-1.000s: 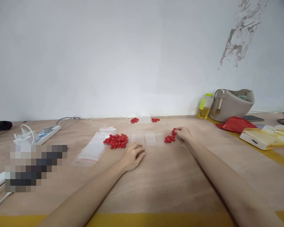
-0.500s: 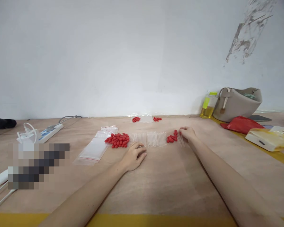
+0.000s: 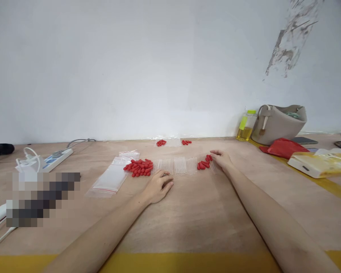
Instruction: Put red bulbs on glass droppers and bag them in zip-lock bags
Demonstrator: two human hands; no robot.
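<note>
My left hand point(image 3: 158, 187) rests on the table with fingers loosely bent and thumb apart, holding nothing that I can see. Just beyond it lies a row of thin clear tubes point(image 3: 180, 166). To its left is a pile of red rubber bulbs point(image 3: 139, 167). My right hand point(image 3: 222, 159) lies at the row's right side, fingers stretched leftward over a few more clear tubes point(image 3: 214, 168). Its fingertips are beside a small group of red bulbs point(image 3: 204, 164); whether they touch is too small to tell.
Clear zip bags point(image 3: 109, 180) lie left of the pile. Against the wall are bagged red bulbs point(image 3: 161, 143). A power strip point(image 3: 58, 159) is at left. At right stand a yellow-capped bottle point(image 3: 245, 127) and a grey bag point(image 3: 280, 125), with a red pouch point(image 3: 284, 148) in front.
The whole view has shifted slightly. My right hand has turned a little, its fingers lying closer to the red bulbs. My left hand stays in place.
</note>
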